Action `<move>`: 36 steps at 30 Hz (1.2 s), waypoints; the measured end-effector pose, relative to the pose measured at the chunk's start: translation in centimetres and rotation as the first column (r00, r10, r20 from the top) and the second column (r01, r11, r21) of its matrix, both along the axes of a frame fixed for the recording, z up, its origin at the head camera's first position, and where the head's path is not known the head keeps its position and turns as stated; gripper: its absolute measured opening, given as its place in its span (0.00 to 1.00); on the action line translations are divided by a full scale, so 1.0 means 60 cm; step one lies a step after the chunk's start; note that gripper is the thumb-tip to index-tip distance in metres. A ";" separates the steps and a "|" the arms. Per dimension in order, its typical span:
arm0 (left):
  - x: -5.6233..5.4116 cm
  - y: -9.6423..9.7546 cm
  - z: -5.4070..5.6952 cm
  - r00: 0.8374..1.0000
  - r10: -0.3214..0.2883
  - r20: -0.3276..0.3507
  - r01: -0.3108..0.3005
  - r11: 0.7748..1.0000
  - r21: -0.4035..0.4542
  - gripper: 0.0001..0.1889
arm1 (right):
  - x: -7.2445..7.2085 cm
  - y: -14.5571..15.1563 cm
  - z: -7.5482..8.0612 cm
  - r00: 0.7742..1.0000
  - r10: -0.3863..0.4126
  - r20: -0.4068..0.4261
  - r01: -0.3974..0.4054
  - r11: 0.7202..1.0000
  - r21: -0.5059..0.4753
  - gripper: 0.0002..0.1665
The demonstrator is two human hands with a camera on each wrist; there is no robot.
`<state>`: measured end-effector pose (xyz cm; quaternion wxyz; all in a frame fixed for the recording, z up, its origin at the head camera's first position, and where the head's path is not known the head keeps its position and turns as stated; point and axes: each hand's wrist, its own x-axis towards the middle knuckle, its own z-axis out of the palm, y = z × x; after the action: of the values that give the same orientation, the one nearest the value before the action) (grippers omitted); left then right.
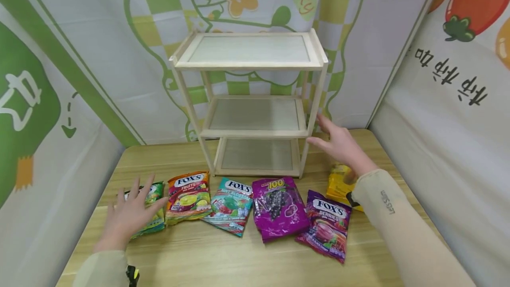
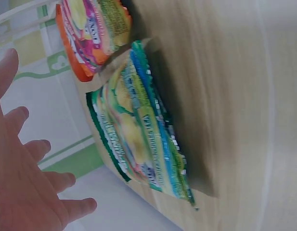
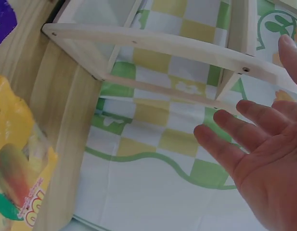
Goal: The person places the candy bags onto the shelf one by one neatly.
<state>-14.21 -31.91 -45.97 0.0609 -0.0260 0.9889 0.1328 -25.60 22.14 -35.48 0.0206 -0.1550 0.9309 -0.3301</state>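
My left hand [image 1: 129, 214] hovers with spread fingers over a green candy bag [image 2: 134, 125] at the left end of a row, partly hiding it in the head view. My right hand [image 1: 344, 145] is spread beside the right post of a three-tier wooden shelf [image 1: 255, 133] and holds nothing. Along the row lie an orange Fox's Fruits bag [image 1: 189, 196], a teal Fox's bag [image 1: 231, 205], a purple bag marked 100 [image 1: 279, 209] and a purple Fox's Berries bag [image 1: 326, 225]. Below my right forearm lies a yellow bag with a mango picture [image 3: 18, 168], partly covered by the sleeve.
The shelf stands at the back of the wood-grain table [image 1: 239, 258], its tiers bare. Printed cloth walls [image 1: 346, 56] enclose the table at the back and both sides. The candy bags lie in front of the shelf.
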 end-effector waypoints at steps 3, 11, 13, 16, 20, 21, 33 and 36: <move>0.003 -0.004 -0.007 1.000 0.004 0.018 -0.004 1.000 -0.001 0.49 | -0.002 -0.005 0.009 1.000 -0.009 -0.002 0.009 0.999 -0.042 0.52; 0.013 -0.019 -0.025 0.997 0.021 0.075 -0.023 0.999 0.027 0.50 | -0.010 -0.017 0.029 1.000 -0.030 0.001 0.030 0.986 -0.165 0.45; 0.016 -0.022 -0.029 0.996 0.025 0.084 -0.028 0.999 0.026 0.50 | -0.011 -0.019 0.032 1.000 -0.030 0.000 0.030 0.981 -0.192 0.41; 0.019 -0.025 -0.035 0.995 0.030 0.097 -0.033 0.999 0.023 0.50 | -0.013 -0.021 0.038 0.999 -0.034 0.002 0.033 0.975 -0.221 0.37; 0.019 -0.027 -0.041 0.994 0.031 0.102 -0.034 0.999 0.025 0.51 | -0.015 -0.024 0.043 0.998 -0.057 0.012 0.059 0.973 -0.221 0.34; 0.018 -0.027 -0.042 0.994 0.032 0.100 -0.035 0.999 0.026 0.51 | -0.016 -0.025 0.044 0.998 -0.065 0.017 0.067 0.974 -0.218 0.33; 0.014 -0.035 -0.054 0.980 0.090 0.177 -0.106 0.991 0.086 0.54 | -0.026 -0.023 0.043 0.997 -0.069 0.028 0.073 0.979 -0.191 0.30; 0.015 -0.044 -0.062 0.977 0.102 0.188 -0.122 0.988 0.094 0.54 | -0.026 -0.022 0.042 0.998 -0.057 0.022 0.060 0.980 -0.191 0.30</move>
<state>-13.29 -34.54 -49.67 0.1452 -0.0906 0.9678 0.1848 -27.18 20.84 -32.94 0.0038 -0.1262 0.8988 -0.4199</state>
